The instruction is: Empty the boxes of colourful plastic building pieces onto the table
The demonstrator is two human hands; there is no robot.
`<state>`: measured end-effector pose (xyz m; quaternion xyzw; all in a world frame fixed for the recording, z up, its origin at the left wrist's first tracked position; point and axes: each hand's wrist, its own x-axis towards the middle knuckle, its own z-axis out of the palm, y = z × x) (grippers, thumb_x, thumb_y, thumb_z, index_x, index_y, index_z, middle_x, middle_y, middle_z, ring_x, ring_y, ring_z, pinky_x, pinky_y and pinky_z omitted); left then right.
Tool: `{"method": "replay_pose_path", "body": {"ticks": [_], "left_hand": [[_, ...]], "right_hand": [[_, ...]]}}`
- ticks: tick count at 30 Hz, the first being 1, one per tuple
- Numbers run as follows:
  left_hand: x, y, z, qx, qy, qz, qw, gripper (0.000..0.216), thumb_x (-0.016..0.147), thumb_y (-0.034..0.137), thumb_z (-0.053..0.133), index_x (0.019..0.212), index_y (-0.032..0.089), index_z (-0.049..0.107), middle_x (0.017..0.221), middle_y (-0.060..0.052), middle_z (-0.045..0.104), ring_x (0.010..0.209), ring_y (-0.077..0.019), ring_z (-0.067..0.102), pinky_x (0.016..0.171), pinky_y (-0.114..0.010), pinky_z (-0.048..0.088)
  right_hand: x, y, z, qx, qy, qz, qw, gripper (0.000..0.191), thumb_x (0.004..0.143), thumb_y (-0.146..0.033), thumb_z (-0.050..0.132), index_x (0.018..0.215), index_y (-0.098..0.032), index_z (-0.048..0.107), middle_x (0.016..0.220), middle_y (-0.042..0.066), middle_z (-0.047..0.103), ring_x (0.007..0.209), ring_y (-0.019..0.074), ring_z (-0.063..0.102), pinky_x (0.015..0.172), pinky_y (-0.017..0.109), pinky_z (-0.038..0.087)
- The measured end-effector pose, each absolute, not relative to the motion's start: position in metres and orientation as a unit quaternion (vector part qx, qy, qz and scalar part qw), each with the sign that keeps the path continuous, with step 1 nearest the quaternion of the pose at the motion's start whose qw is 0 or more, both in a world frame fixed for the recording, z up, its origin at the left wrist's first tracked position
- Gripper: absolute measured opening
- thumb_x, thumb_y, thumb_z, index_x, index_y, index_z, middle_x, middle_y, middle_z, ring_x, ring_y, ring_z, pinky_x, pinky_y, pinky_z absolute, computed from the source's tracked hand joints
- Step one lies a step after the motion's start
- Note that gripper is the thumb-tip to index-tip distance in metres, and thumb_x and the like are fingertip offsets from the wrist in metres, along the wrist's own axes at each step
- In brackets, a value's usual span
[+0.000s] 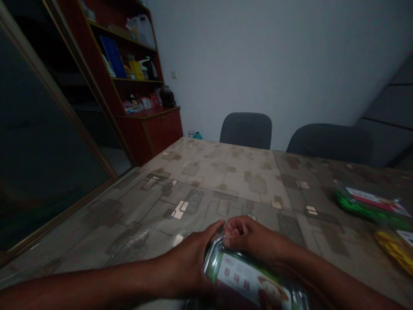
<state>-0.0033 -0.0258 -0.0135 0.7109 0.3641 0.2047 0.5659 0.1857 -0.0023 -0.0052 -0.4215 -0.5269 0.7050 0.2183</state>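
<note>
Head view: both forearms reach in from the near edge and meet over a clear jar (248, 275) lying tilted at the near middle of the bench (206, 181). The left hand (190, 262) wraps its fingers around the jar's far end; the right hand (250, 237) curls its fingers over the top there. The jar has a green-and-white label. Two packets (371, 204) lie at the right. Two chairs (247, 129) stand at the far side, and a shelf (135, 73) at far left.
</note>
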Motion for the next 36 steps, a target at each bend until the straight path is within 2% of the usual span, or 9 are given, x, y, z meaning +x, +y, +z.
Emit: {"method": "replay_pose_path", "body": {"ticks": [4, 9, 13, 15, 19, 23, 25, 27, 36], "left_hand": [[-0.006, -0.030, -0.013, 0.697, 0.391, 0.193, 0.569, 0.117, 0.052, 0.019, 0.086, 0.150, 0.028, 0.023, 0.140, -0.009, 0.052, 0.122, -0.0302, 0.051, 0.104, -0.040, 0.040], [-0.012, -0.040, -0.020, 0.667, 0.421, 0.160, 0.594, 0.117, 0.059, 0.023, 0.085, 0.151, 0.031, 0.015, 0.122, -0.007, 0.063, 0.103, -0.0280, 0.061, 0.092, -0.040, 0.048], [-0.013, -0.041, -0.016, 0.697, 0.429, 0.162, 0.551, 0.119, 0.057, 0.024, 0.086, 0.152, 0.032, 0.015, 0.132, -0.009, 0.055, 0.113, -0.0320, 0.055, 0.098, -0.044, 0.043], [-0.009, -0.037, -0.005, 0.742, 0.423, 0.137, 0.502, 0.108, 0.058, 0.029, 0.086, 0.149, 0.031, 0.028, 0.136, -0.010, 0.051, 0.118, -0.0345, 0.050, 0.101, -0.046, 0.040], [0.010, -0.025, 0.020, 0.817, 0.380, 0.104, 0.421, 0.058, 0.067, 0.037, 0.080, 0.120, 0.026, 0.062, 0.132, -0.008, 0.051, 0.118, -0.0305, 0.048, 0.100, -0.042, 0.039], [0.037, -0.006, 0.021, 0.841, 0.360, 0.080, 0.395, 0.021, 0.073, 0.032, 0.075, 0.092, 0.023, 0.070, 0.097, -0.001, 0.064, 0.093, -0.0207, 0.057, 0.079, -0.029, 0.044], [0.046, 0.003, 0.017, 0.828, 0.371, 0.033, 0.420, 0.019, 0.068, 0.029, 0.078, 0.082, 0.021, 0.067, 0.077, 0.003, 0.061, 0.074, -0.0159, 0.055, 0.062, -0.023, 0.039], [0.051, 0.011, 0.015, 0.808, 0.379, -0.012, 0.452, 0.025, 0.063, 0.028, 0.081, 0.077, 0.020, 0.063, 0.070, 0.005, 0.056, 0.065, -0.0128, 0.050, 0.053, -0.021, 0.032], [0.048, 0.010, 0.020, 0.794, 0.352, -0.031, 0.495, 0.030, 0.065, 0.025, 0.078, 0.074, 0.020, 0.049, 0.067, 0.007, 0.049, 0.062, -0.0110, 0.044, 0.051, -0.021, 0.027]], "right_hand": [[0.202, 0.000, 0.002, -0.398, -0.577, 0.695, 0.160, 0.025, 0.068, -0.034, 0.071, 0.067, -0.018, 0.051, 0.057, -0.008, 0.046, 0.050, 0.0066, 0.037, 0.048, 0.022, 0.026], [0.261, -0.016, 0.007, -0.428, -0.562, 0.697, 0.120, 0.031, 0.071, -0.038, 0.076, 0.081, -0.016, 0.057, 0.069, -0.005, 0.051, 0.060, 0.0073, 0.042, 0.053, 0.020, 0.031], [0.295, -0.032, -0.006, -0.417, -0.486, 0.758, 0.129, 0.038, 0.067, -0.041, 0.081, 0.084, -0.016, 0.059, 0.065, -0.007, 0.051, 0.052, 0.0052, 0.043, 0.050, 0.018, 0.034], [0.299, -0.036, -0.014, -0.404, -0.460, 0.776, 0.150, 0.037, 0.065, -0.038, 0.083, 0.083, -0.015, 0.060, 0.064, -0.007, 0.052, 0.051, 0.0051, 0.046, 0.051, 0.018, 0.036], [0.293, -0.039, -0.018, -0.396, -0.434, 0.790, 0.175, 0.037, 0.062, -0.035, 0.085, 0.078, -0.014, 0.059, 0.063, -0.006, 0.053, 0.052, 0.0055, 0.046, 0.052, 0.018, 0.038], [0.283, -0.044, -0.009, -0.415, -0.446, 0.770, 0.188, 0.038, 0.057, -0.035, 0.086, 0.073, -0.016, 0.057, 0.061, -0.007, 0.049, 0.053, 0.0060, 0.042, 0.048, 0.018, 0.033], [0.280, -0.047, -0.004, -0.423, -0.451, 0.762, 0.190, 0.037, 0.058, -0.035, 0.084, 0.071, -0.017, 0.055, 0.061, -0.008, 0.046, 0.053, 0.0062, 0.039, 0.047, 0.018, 0.029], [0.277, -0.049, -0.001, -0.430, -0.456, 0.756, 0.189, 0.036, 0.060, -0.034, 0.082, 0.071, -0.018, 0.053, 0.061, -0.008, 0.044, 0.054, 0.0064, 0.036, 0.047, 0.019, 0.027], [0.268, -0.048, 0.011, -0.427, -0.505, 0.726, 0.192, 0.034, 0.062, -0.032, 0.077, 0.068, -0.019, 0.046, 0.063, -0.008, 0.038, 0.058, 0.0078, 0.030, 0.052, 0.021, 0.022]]}}
